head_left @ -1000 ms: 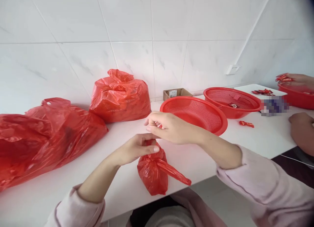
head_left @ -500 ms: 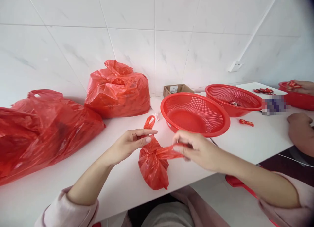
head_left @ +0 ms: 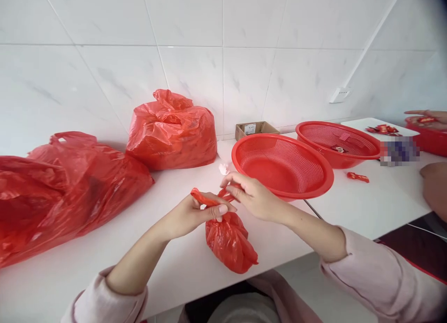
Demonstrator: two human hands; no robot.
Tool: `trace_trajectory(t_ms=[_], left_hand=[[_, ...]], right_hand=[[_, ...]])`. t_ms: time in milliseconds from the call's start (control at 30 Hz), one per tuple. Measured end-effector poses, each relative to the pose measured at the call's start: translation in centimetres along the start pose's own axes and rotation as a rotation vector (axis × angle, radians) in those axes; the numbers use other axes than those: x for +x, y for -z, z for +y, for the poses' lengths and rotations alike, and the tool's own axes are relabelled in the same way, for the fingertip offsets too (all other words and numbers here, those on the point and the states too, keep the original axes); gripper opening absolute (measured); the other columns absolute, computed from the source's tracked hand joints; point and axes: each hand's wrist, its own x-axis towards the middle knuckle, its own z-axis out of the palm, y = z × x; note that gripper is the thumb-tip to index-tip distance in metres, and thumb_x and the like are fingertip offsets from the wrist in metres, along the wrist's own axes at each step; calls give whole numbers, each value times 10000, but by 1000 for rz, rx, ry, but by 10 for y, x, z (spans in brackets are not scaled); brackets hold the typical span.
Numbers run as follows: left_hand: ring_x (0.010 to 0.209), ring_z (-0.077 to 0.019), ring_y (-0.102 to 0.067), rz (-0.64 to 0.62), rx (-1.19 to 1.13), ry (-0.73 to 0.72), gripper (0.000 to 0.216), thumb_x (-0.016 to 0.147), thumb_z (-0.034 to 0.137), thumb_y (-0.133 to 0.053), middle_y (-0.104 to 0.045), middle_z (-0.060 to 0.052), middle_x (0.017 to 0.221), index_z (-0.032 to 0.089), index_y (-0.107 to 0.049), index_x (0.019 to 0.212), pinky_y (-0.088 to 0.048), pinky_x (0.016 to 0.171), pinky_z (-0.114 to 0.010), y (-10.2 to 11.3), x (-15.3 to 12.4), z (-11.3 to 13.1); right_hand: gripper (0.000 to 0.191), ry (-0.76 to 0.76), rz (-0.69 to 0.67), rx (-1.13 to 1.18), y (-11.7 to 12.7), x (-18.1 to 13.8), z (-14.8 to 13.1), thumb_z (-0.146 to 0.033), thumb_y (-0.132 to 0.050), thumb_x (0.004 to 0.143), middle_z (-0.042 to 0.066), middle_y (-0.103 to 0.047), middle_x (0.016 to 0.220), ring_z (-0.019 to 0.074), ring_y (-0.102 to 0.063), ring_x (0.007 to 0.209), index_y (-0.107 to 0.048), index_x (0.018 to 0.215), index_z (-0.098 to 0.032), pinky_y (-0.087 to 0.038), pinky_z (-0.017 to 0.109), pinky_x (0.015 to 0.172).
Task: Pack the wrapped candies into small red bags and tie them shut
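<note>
A small red plastic bag (head_left: 230, 241) lies on the white table (head_left: 181, 262) near its front edge. My left hand (head_left: 193, 213) pinches one handle strip at the bag's neck. My right hand (head_left: 249, 195) is closed on the other red handle strip just above the bag. Both hands meet over the bag's top, with the strips crossing between them.
Two big stuffed red bags (head_left: 63, 188) (head_left: 172, 132) sit at the left and back. Two red mesh baskets (head_left: 282, 164) (head_left: 337, 144) and a small cardboard box (head_left: 256, 129) stand to the right. Another person's hands (head_left: 433, 185) work at the far right by a third basket (head_left: 428, 137).
My right hand let the strip it had pulled out to the right come back and now holds it over the bag's neck beside my left hand. The bag shifted slightly right.
</note>
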Motion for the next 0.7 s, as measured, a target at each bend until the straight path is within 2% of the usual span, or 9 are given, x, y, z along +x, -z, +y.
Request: trace_trajectory(t_ms=[100, 167, 267, 400, 500, 567, 633, 700], left_hand=[[811, -170, -623, 122, -214, -47, 299, 875, 450, -628, -676, -21, 753, 224, -762, 1019, -487, 815, -301, 3, 4, -10], [794, -165, -632, 228, -361, -60, 312, 871, 466, -630, -671, -11, 733, 232, -754, 1036, -499, 789, -289, 6, 6, -15], [806, -168, -649, 288, -303, -16, 275, 854, 421, -671, -710, -21, 786, 214, -761, 1011, -503, 794, -282, 14, 3, -17], [924, -212, -653, 247, -94, 37, 245, 814, 368, -725, -743, -68, 984, 197, -772, 982, -506, 827, -307, 21, -7, -14], [896, -207, -636, 269, -3, -63, 195, 795, 336, -744, -701, -75, 1019, 198, -772, 930, -522, 761, -311, 24, -12, -12], [914, -211, -616, 300, 116, -154, 147, 807, 308, -733, -671, -74, 968, 202, -765, 903, -523, 766, -322, 24, -13, -11], [949, -220, -600, 303, 243, -234, 108, 832, 284, -703, -653, -71, 906, 208, -755, 889, -516, 817, -348, 23, -12, -11], [925, -216, -612, 271, 282, -274, 82, 851, 265, -676, -645, -68, 899, 202, -723, 876, -519, 815, -360, 20, -10, -11]], right_hand=[[167, 63, 288, 64, 14, -5, -4, -363, -485, 966, -25, -530, 747, 99, -472, 621, -554, 979, -211, -402, 244, 597], [164, 64, 385, 114, 16, -13, -10, -369, -494, 965, -41, -478, 684, 97, -440, 577, -543, 1012, -219, -383, 239, 557], [178, 50, 326, 113, 4, -33, -19, -348, -504, 967, -24, -532, 727, 112, -521, 640, -537, 1093, -226, -428, 243, 595], [154, -25, 124, 171, -18, -62, -24, -343, -498, 975, 1, -632, 819, 115, -598, 715, -561, 1051, -225, -468, 235, 628], [144, -121, -49, 178, -23, -70, -21, -324, -477, 982, -5, -656, 780, 111, -603, 693, -570, 979, -214, -473, 240, 643], [135, -142, -150, 85, -20, -65, -16, -309, -513, 959, 4, -663, 802, 117, -604, 710, -597, 931, -207, -477, 251, 660], [119, -74, -121, -32, -17, -54, -9, -293, -560, 924, 26, -659, 875, 133, -607, 777, -627, 886, -202, -487, 265, 689], [92, 44, 39, -86, -18, -40, 1, -258, -566, 909, 41, -650, 963, 144, -605, 853, -642, 913, -206, -501, 282, 736]])
